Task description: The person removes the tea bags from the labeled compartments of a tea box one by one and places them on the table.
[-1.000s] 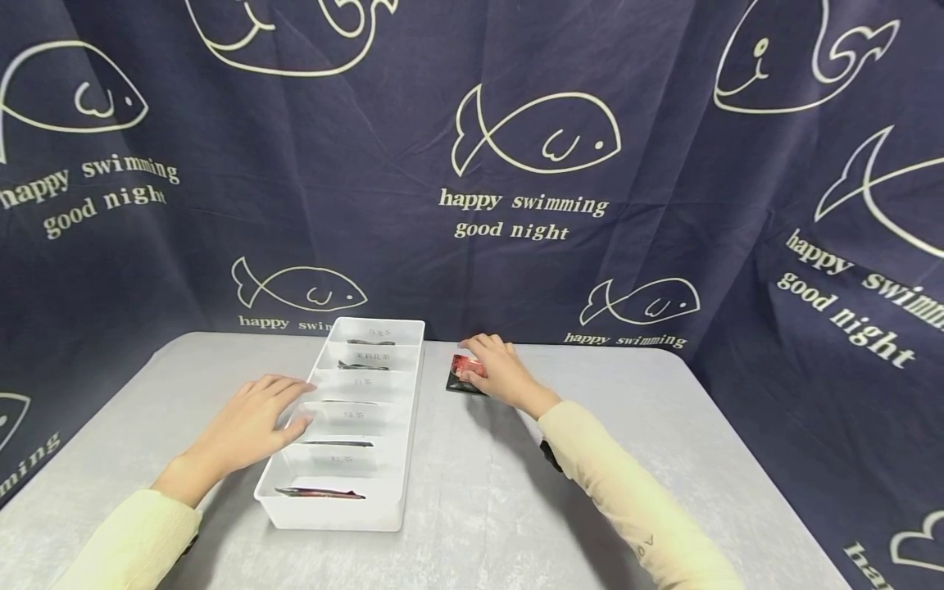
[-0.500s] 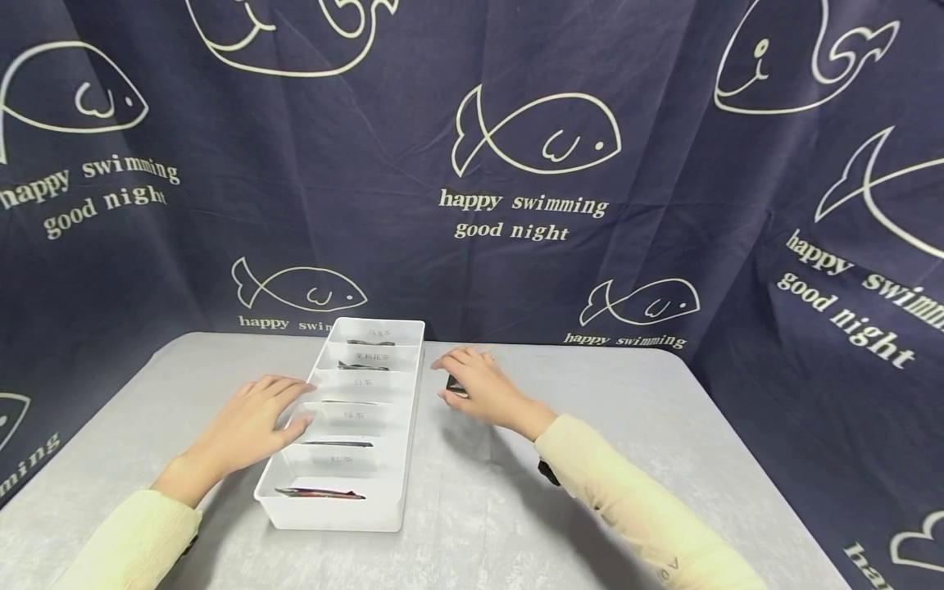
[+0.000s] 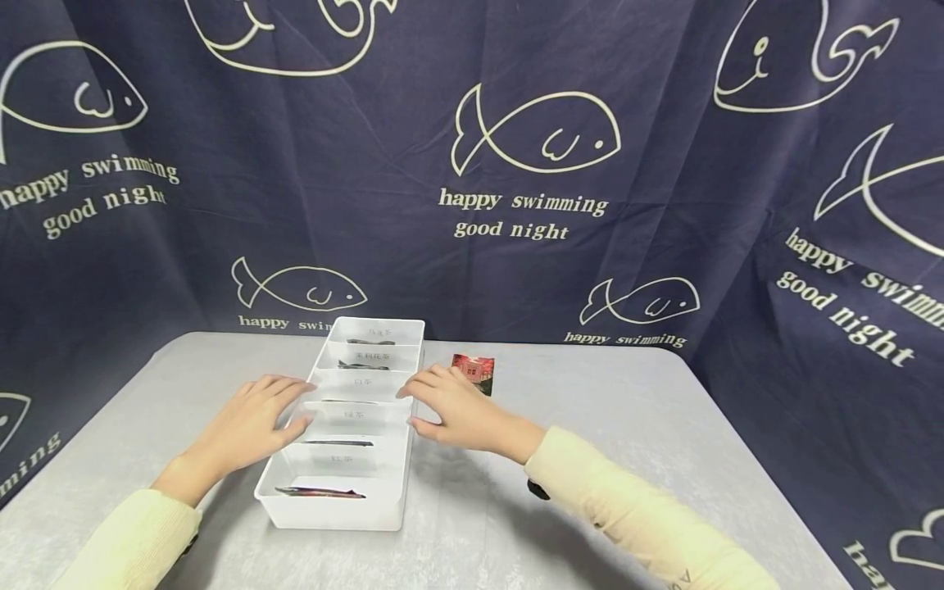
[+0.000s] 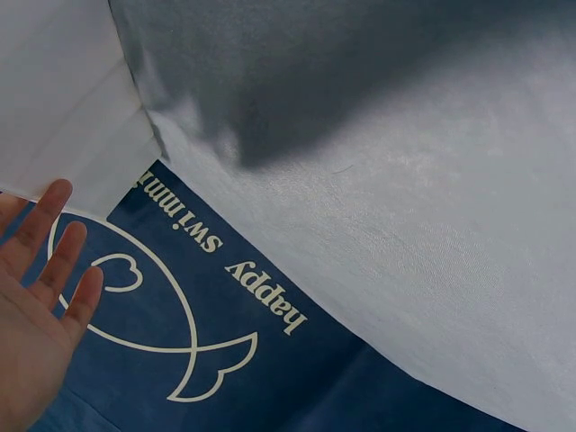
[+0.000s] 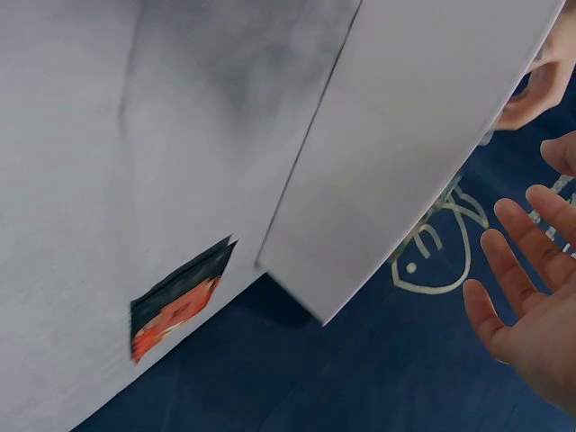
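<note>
A long white divided box [image 3: 332,515] lies lengthwise on the table, with a flat packet standing in each compartment. My left hand [image 3: 247,422] rests at its left rim, fingers spread and loosely bent. On the opposite side, my right hand [image 3: 468,414] has its fingertips right at the right rim, thumb and fingers apart and nothing between them. A red and black sachet [image 3: 481,374] lies on the table just behind the right hand, partly covered by it in the head view. The right wrist view shows that sachet [image 5: 180,301] whole, beside the box.
The compartments carry handwritten labels on their dividers. The nearest one holds a dark and red packet [image 3: 320,492]; the farther ones show darker packets. The grey table [image 3: 590,426] stretches to the right, backed by a dark blue curtain [image 3: 531,287] printed with fish.
My right hand has left the sachet and moved left to the box's right rim. The sachet now lies slightly turned and shifted right. My left hand has stayed put.
</note>
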Demonstrator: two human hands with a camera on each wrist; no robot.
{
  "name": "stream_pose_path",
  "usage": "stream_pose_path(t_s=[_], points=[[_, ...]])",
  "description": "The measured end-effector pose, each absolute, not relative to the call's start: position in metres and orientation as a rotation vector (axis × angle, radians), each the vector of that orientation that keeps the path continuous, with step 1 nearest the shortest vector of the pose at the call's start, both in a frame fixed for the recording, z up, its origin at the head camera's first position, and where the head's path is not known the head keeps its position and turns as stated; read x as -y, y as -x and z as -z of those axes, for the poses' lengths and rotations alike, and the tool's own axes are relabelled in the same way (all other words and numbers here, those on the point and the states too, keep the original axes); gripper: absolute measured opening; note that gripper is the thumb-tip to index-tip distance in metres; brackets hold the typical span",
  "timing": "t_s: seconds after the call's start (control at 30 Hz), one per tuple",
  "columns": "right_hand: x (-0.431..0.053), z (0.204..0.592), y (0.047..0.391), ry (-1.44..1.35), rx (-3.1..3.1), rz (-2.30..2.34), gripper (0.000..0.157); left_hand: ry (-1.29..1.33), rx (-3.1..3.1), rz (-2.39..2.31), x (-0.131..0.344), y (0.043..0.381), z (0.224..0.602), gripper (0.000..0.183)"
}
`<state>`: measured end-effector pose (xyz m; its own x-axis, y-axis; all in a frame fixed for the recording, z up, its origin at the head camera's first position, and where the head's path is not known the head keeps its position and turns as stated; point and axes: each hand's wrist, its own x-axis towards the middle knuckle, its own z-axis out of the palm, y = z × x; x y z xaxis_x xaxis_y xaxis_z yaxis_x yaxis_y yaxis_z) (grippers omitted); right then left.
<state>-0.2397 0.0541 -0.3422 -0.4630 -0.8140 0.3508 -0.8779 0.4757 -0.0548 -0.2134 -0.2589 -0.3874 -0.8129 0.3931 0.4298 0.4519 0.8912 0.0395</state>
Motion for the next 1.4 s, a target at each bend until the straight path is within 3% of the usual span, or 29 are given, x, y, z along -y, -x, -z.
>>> stream_pose_path(t_s=[0.6,1.4], points=[[-0.025,0.342,0.209,-1.647,2.322,-0.133,0.025,0.616,2.638,0.188,0.259,0.214,0.387,0.042],[-0.007,0.356,0.195,-1.779,2.227,-0.007,0.021,0.620,2.639,0.198,0.258,0.213,0.386,0.041]])
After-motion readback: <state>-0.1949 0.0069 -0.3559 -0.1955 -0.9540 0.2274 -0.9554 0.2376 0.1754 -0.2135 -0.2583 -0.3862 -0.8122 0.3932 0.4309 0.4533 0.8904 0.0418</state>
